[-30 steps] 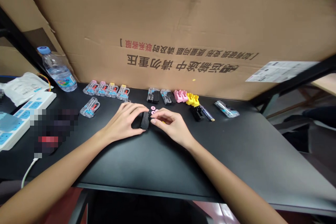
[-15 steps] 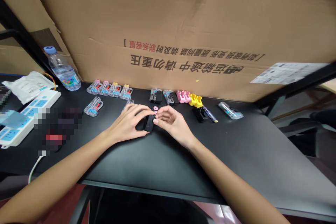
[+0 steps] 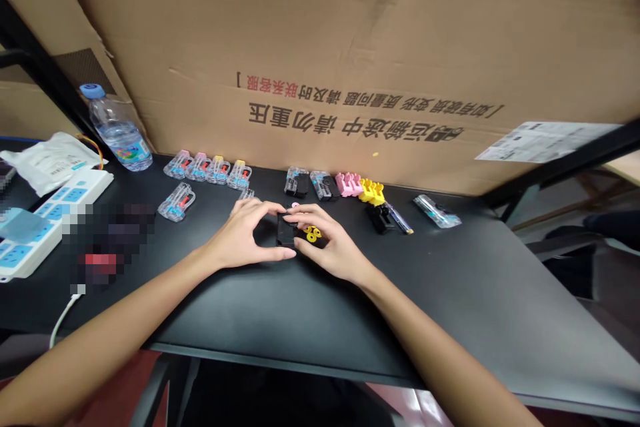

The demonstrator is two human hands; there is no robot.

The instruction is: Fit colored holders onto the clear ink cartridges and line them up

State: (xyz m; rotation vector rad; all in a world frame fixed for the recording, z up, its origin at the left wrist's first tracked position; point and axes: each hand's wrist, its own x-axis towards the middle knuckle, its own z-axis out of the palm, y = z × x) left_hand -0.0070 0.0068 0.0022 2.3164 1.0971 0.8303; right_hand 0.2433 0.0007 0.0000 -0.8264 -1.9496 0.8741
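A small black plastic part (image 3: 286, 232) is held low over the dark table between both hands. My left hand (image 3: 245, 235) curves around its left side, with the fingertips at the far end and the thumb at the near end. My right hand (image 3: 333, 243) grips its right side between fingers and thumb. Several small yellow rings (image 3: 313, 234) lie just behind the right fingers, partly covered by them. A pink ring (image 3: 295, 205) shows beyond the fingertips. One clear plastic piece (image 3: 247, 194) is mostly hidden behind my left hand.
Several clear cases (image 3: 219, 171) line the back left, beside a water bottle (image 3: 120, 133) and a power strip (image 3: 55, 223). Pink clips (image 3: 349, 184), yellow clips (image 3: 372, 191) and a black clip piece (image 3: 381, 219) stand back right. A cardboard box (image 3: 320, 33) walls the far edge.
The black part has turned more upright between my hands. My right fingers have shifted across its top, and the yellow rings have come into view.
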